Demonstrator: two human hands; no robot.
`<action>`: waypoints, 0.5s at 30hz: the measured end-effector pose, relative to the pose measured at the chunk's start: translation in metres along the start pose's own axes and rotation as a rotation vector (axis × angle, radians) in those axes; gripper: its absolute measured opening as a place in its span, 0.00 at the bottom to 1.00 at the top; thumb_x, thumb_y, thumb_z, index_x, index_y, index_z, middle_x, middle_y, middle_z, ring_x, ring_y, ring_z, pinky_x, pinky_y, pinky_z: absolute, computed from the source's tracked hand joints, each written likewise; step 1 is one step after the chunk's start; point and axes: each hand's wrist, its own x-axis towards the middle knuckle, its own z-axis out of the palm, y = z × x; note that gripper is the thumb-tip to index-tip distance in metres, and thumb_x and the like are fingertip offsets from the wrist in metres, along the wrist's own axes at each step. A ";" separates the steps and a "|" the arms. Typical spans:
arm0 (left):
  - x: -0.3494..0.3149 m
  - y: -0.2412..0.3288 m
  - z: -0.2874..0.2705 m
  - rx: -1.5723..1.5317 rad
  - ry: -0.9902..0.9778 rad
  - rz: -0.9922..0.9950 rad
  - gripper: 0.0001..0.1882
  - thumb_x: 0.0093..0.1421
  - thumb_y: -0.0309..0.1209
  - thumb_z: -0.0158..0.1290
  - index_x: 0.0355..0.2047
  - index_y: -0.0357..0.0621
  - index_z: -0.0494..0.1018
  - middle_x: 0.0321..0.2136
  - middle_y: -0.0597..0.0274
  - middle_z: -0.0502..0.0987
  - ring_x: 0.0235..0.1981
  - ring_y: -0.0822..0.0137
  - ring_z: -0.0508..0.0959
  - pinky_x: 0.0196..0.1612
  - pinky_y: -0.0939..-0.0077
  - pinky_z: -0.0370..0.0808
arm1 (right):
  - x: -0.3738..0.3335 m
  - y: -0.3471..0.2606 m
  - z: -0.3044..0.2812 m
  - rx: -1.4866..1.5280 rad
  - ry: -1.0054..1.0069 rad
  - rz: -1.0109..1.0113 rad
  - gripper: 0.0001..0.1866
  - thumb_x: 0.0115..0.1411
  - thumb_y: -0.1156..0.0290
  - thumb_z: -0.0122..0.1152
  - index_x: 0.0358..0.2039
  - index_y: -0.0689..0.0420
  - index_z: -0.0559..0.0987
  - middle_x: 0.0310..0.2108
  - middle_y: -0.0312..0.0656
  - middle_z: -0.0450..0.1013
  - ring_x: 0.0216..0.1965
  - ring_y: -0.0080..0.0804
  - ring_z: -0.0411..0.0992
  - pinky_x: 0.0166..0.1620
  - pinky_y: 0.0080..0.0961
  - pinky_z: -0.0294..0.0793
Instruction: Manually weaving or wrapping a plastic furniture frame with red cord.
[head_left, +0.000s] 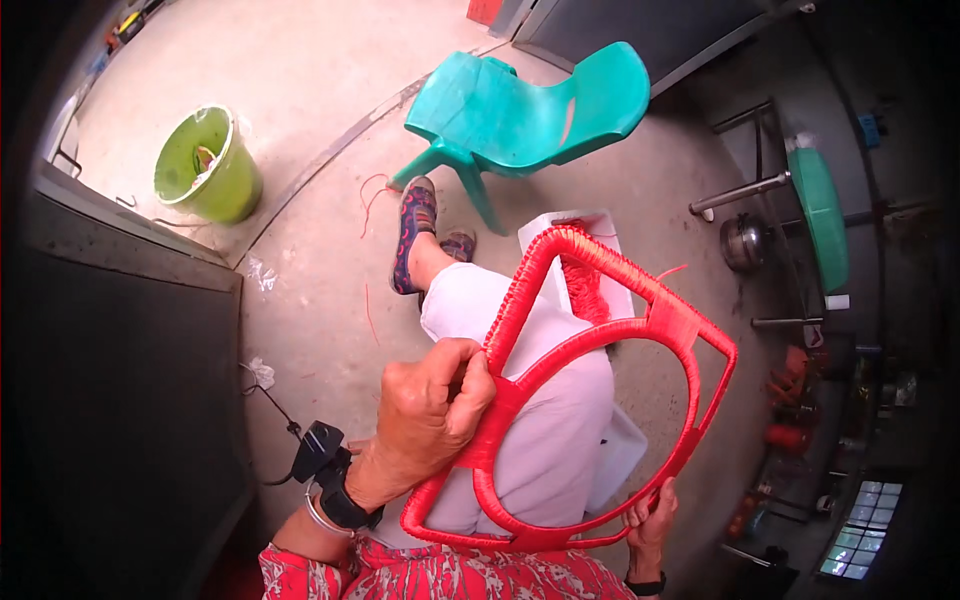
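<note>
Head view. Green bucket (205, 165) stands on the concrete floor (310, 90) at upper left, well apart from the person; something pale and small lies inside, too small to tell what. A dark metal pot (743, 243) sits low at right, beside a green-topped stool (822, 215); its contents are not visible.

Red woven frame (600, 385) rests across the person's lap, over white trousers (555, 420). It is a wire shape wrapped in red cord, with a rounded inner loop and an angular outer outline. Long axis runs from lower left, near the torso, to upper right; the far corners point away from the person toward the floor beyond the knees. A denser patch of red weaving sits at the top end.

Left hand (430, 415) closed around the frame's left bar where the inner loop meets it, fingers curled tight over the cord. Right hand (652, 515) grips the lower right rim, fingers wrapped on the edge.

A teal plastic chair (530, 110) lies tipped on the floor ahead, just past the patterned shoes (415, 230). Loose red cord ends are scattered on the floor near the shoes. No readable packages or signs.
</note>
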 end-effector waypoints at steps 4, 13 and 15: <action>0.002 -0.007 0.000 0.159 -0.026 0.055 0.06 0.60 0.25 0.51 0.31 0.34 0.74 0.13 0.62 0.72 0.15 0.77 0.71 0.20 0.80 0.67 | 0.000 -0.002 0.001 -0.039 -0.017 -0.021 0.26 0.68 0.49 0.42 0.16 0.51 0.62 0.06 0.31 0.52 0.06 0.22 0.51 0.10 0.21 0.51; -0.005 -0.015 -0.011 -0.676 -0.108 -0.531 0.12 0.66 0.32 0.49 0.36 0.32 0.75 0.27 0.66 0.77 0.27 0.79 0.73 0.32 0.83 0.71 | 0.001 -0.006 0.009 -0.053 0.052 0.037 0.27 0.68 0.48 0.42 0.15 0.50 0.61 0.06 0.30 0.51 0.06 0.22 0.51 0.11 0.21 0.51; -0.005 -0.015 -0.012 -0.704 -0.110 -0.553 0.13 0.66 0.32 0.50 0.37 0.32 0.75 0.29 0.64 0.78 0.30 0.78 0.75 0.35 0.83 0.72 | 0.002 -0.007 0.009 -0.066 0.053 0.045 0.27 0.68 0.48 0.42 0.15 0.50 0.61 0.06 0.30 0.51 0.06 0.22 0.51 0.11 0.21 0.51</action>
